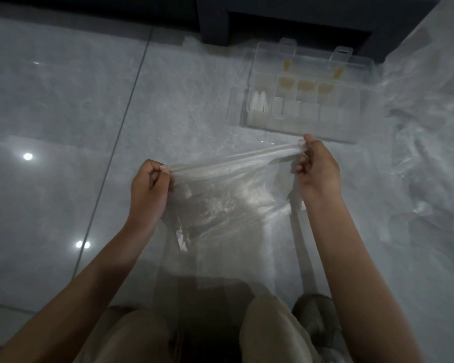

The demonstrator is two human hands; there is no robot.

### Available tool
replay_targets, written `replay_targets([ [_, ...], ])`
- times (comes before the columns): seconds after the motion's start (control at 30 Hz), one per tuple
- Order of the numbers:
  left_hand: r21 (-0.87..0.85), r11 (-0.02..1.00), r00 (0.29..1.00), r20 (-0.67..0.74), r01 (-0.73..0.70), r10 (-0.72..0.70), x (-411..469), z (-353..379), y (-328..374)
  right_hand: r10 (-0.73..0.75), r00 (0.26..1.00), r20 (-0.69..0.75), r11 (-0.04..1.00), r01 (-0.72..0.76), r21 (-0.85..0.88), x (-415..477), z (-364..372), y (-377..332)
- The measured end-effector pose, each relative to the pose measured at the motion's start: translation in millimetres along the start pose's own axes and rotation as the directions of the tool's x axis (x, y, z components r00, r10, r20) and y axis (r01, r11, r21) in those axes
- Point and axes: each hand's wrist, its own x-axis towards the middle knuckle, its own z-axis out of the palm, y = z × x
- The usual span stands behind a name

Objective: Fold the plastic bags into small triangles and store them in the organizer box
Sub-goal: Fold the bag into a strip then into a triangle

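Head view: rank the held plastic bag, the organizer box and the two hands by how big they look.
1. clear plastic bag, stretched between both hands; it is nearer the camera, so its lead is unsure.
2. organizer box.
3. left hand and right hand: they look alike, no ranking.

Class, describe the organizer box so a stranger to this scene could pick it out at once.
Start at the dark furniture along the far edge of the grey floor. Just before it lies the organizer box. Unlike the loose bags beside it, it is rigid, gridded into compartments.
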Motion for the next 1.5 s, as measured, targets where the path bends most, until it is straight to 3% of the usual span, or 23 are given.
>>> replay_targets([
  [0.13,-0.033,0.999,1.000,-0.016,0.023,-0.023,7,-5,-1,-0.036,0.999,-0.009,0.996,0.035,-0.077,4,-4,-1],
  [0.23,-0.018,0.999,0.998,-0.048,0.032,-0.032,10,-6,2,-0.283,0.958,-0.053,0.945,0.268,-0.188,-12,1,8],
  [0.3,0.071,0.997,0.996,-0.085,-0.023,0.029,6,-9,3,-0.538,0.842,-0.030,0.784,0.488,-0.383,-28,4,16],
  [0.4,0.350,0.892,0.955,0.024,-0.285,0.296,-7,-9,0,-0.706,0.620,0.342,0.384,0.741,-0.550,-45,6,37],
  [0.47,0.554,0.710,0.898,0.205,-0.434,0.389,-14,-5,-8,-0.544,0.504,0.671,0.121,0.838,-0.531,-49,11,58],
  [0.53,0.661,0.563,0.868,0.352,-0.496,0.351,-19,2,-18,-0.279,0.450,0.849,-0.096,0.866,-0.491,-54,20,80],
  [0.63,0.725,0.444,0.850,0.446,-0.526,0.280,-21,8,-29,-0.088,0.403,0.911,-0.347,0.845,-0.407,-62,27,109],
  [0.7,0.731,0.412,0.839,0.469,-0.544,0.275,-21,8,-32,-0.026,0.421,0.907,-0.454,0.803,-0.386,-62,25,121],
  [0.87,0.767,0.380,0.856,0.460,-0.518,0.238,-15,4,-39,-0.038,0.470,0.882,-0.489,0.761,-0.426,-43,8,114],
  [1.03,0.790,0.385,0.879,0.433,-0.477,0.201,-11,-1,-38,-0.236,0.683,0.691,-0.487,0.532,-0.693,-14,-27,71],
  [1.1,0.763,0.426,0.874,0.436,-0.486,0.216,-12,-4,-34,-0.279,0.719,0.637,-0.432,0.498,-0.752,-13,-36,56],
  [1.17,0.715,0.409,0.823,0.477,-0.567,0.308,-21,-3,-26,-0.252,0.671,0.697,-0.407,0.580,-0.706,-20,-40,48],
  [1.23,0.635,0.307,0.700,0.578,-0.709,0.419,-40,6,-23,-0.161,0.543,0.824,-0.479,0.687,-0.546,-33,-44,48],
  [1.3,0.554,0.260,0.608,0.660,-0.791,0.442,-59,18,-28,-0.034,0.435,0.900,-0.537,0.751,-0.383,-41,-52,55],
  [1.33,0.537,0.271,0.600,0.678,-0.799,0.425,-65,23,-33,0.012,0.416,0.909,-0.550,0.762,-0.341,-42,-57,58],
  [1.4,0.541,0.294,0.616,0.687,-0.788,0.387,-68,24,-40,0.046,0.429,0.902,-0.578,0.748,-0.326,-39,-69,61],
  [1.5,0.539,0.288,0.611,0.708,-0.791,0.354,-63,15,-43,-0.026,0.517,0.855,-0.595,0.680,-0.429,-29,-89,51],
])
